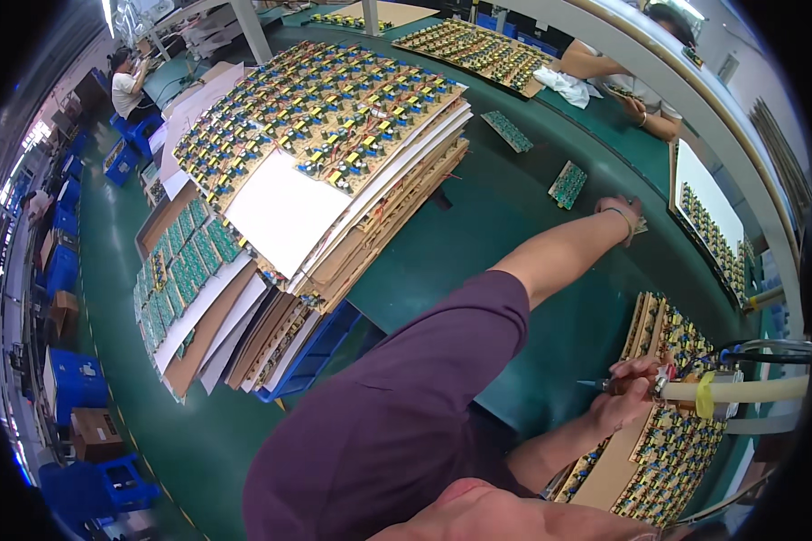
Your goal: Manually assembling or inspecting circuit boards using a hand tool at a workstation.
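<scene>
My left arm, in a purple sleeve, reaches out over the green bench, and my left hand [624,211] is closed on the edge of a small circuit board [641,225], mostly hidden by the hand. Just left of it lies a green circuit board [567,185], solder side up; another green board [508,132] rests farther off. Close to me on the right, my right hand [630,397] is wrapped round a slim hand tool with a pointed pale-blue tip [592,384]. The tip points left, and its grip is partly hidden by the fingers.
A tall stack of board panels and card sheets [379,194] stands at left on a blue crate [320,347]. More component boards [681,451] lie at right beneath a pale pipe [767,389]. A co-worker's hands [632,104] hold a board across the bench. A frame rail [695,81] arches overhead.
</scene>
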A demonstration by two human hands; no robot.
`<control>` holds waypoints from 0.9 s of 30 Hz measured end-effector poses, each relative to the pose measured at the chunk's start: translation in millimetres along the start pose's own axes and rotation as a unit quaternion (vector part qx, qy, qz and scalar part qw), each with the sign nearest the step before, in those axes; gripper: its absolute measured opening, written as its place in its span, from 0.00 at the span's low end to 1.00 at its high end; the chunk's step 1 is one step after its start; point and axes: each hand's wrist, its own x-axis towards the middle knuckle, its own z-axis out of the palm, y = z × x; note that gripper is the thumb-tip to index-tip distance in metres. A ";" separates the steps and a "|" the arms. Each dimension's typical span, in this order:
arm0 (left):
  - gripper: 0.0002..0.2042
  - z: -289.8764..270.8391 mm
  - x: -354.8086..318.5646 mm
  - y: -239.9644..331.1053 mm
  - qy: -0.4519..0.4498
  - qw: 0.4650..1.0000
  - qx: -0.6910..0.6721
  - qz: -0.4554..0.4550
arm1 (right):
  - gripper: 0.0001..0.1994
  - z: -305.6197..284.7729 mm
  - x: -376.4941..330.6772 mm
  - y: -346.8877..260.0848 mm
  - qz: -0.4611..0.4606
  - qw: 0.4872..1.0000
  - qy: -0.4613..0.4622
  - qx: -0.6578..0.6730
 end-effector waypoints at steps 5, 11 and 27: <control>0.53 -58.0 -97.7 -13.6 0.098 0.976 -0.174 0.086 | 0.29 -11.5 -18.4 12.1 -0.147 0.969 0.146 -0.134; 0.49 -102.5 -229.7 2.3 0.256 0.854 -0.371 0.260 | 0.22 -22.5 -59.1 -48.2 -0.452 0.874 0.085 -0.156; 0.38 0.1 -412.5 136.3 0.090 0.684 -0.305 0.656 | 0.37 -76.9 -150.4 -150.9 -0.148 0.985 0.087 -0.024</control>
